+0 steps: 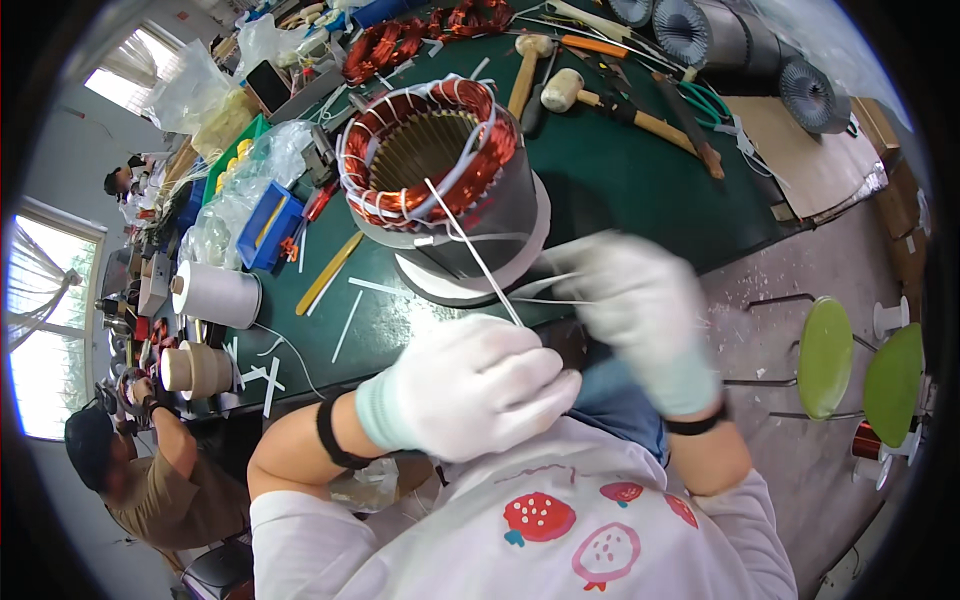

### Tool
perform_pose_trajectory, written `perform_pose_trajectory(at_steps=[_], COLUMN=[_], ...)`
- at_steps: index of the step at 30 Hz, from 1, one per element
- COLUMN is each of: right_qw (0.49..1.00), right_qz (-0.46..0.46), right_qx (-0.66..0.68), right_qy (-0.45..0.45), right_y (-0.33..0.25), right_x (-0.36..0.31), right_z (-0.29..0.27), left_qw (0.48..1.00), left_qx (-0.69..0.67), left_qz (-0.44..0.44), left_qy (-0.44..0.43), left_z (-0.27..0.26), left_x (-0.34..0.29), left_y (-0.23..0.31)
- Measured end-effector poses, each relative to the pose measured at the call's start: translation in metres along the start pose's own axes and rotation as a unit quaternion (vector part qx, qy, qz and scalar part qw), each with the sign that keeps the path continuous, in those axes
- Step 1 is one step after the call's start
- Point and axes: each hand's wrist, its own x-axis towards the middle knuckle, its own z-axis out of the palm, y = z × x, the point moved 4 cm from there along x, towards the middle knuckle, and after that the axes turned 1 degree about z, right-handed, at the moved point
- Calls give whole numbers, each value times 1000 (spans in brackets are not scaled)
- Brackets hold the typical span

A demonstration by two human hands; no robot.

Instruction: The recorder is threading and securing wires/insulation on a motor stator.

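Note:
A motor stator (500,215) with a dark grey body stands on end on a round white-and-black base (541,225). Its copper winding (495,150) forms a ring at the top, bound round with white lacing. From that ring a taut white cord (468,243) runs down to my left hand (478,385), white-gloved and closed on it near my body. My right hand (640,305), also gloved, is blurred by motion to the right of the base. Thin strands of cord run straight into its closed fingers, whose exact grip is smeared.
Mallets (562,90) and other hand tools lie behind the stator on the green table (640,195). Left are a blue bin (268,222), a yellow strip (330,272) and a white thread spool (222,295). Green stools (825,357) stand at right; another person (165,470) sits at left.

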Motion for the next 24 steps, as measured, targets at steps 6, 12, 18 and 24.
perform_pose_trajectory(at_steps=[6,12,18,24], right_qw=[988,903,985,974], right_qz=[-137,35,-46,-76], right_qx=[-60,422,159,213], right_qy=[48,-67,-58,8], right_y=[-35,4,39,40], right_x=[2,27,18,15], right_z=[34,96,79,81], left_qw=[990,980,977,880], left_qx=[88,53,44,-102], left_qz=[-86,-112,-178,-414], left_qy=[69,158,111,208], left_z=[-43,-39,-43,-26], left_x=[-18,-20,-31,-26], left_y=[-48,-109,-110,-109])
